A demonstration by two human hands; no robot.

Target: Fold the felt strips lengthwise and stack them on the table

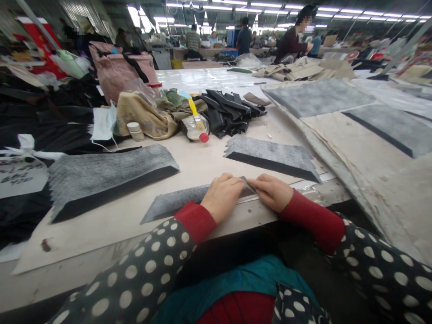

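Observation:
A grey fabric strip [178,198] with a slanted left end and a darker lower edge lies near the front of the table. Over its right part curls my left hand [224,195], fingers closed on it and hiding that stretch. My right hand [272,191] pinches the raised right end with thumb and fingers, close to the left fingertips. Left of my hands is a fanned stack of grey strips with black edges [114,175]. A second such stack [273,155] sits just beyond my right hand.
Behind are a yellow-handled brush [195,112] on a clear bottle [192,128], a small jar [135,131], black fabric pieces [229,110], a brown cloth [145,114] and a face mask [103,121]. Large layered sheets [367,148] cover the right side. Several people work farther back.

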